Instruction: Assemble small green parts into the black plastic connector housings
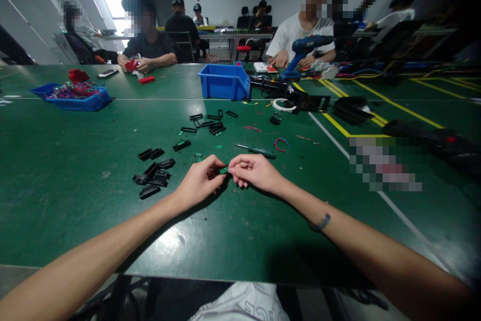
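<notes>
Just above the green table, my left hand (203, 176) pinches a small green circuit board (224, 170) between thumb and fingers. A dark edge shows behind the board, but I cannot make out what it belongs to. My right hand (255, 173) is closed, its thumb and fingertips pinched at the board's right end; whatever else they hold is hidden. Left of my left hand lie several black plastic housings (152, 178). Beyond the hands are several black rectangular frames (216, 128), a few loose green boards (219, 147) and a screwdriver (257, 150) with a dark green handle.
A blue bin (223, 83) stands mid-table, and a blue tray (80, 100) of wires lies at left. Beyond sit a blue power drill (306, 50) and black assemblies (311, 103). Two people work across the table. Loose wires (281, 144) lie to the right.
</notes>
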{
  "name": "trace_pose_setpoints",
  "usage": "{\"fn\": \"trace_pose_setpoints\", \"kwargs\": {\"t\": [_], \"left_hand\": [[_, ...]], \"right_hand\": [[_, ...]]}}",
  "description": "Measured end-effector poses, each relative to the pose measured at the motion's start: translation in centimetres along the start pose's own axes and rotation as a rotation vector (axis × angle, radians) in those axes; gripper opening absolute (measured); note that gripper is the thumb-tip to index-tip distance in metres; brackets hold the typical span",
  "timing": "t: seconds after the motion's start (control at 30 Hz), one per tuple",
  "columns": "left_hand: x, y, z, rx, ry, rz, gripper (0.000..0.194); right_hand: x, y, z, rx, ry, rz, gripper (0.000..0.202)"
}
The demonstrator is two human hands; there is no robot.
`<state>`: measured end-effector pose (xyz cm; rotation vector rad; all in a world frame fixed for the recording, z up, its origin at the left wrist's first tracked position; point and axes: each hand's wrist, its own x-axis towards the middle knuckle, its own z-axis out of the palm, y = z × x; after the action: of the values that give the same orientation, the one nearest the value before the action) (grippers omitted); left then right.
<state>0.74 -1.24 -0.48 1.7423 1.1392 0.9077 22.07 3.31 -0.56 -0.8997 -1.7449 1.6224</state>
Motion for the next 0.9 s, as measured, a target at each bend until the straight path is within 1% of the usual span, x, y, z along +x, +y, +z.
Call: {"fn": "trace_pose_setpoints", "kwargs": {"t": [0.23, 0.9], "left_hand": [[-0.08, 0.09, -0.06, 0.0, -0.01, -0.001, 0.016], [0.03, 0.04, 0.04, 0.031, 0.012, 0.015, 0.013]], "right_hand": [[-0.08, -0.32, 0.1, -0.004, 0.005, 0.008, 0.027], [0.04, -0.33, 0.1, -0.016, -0.007, 0.041, 0.029]]}}
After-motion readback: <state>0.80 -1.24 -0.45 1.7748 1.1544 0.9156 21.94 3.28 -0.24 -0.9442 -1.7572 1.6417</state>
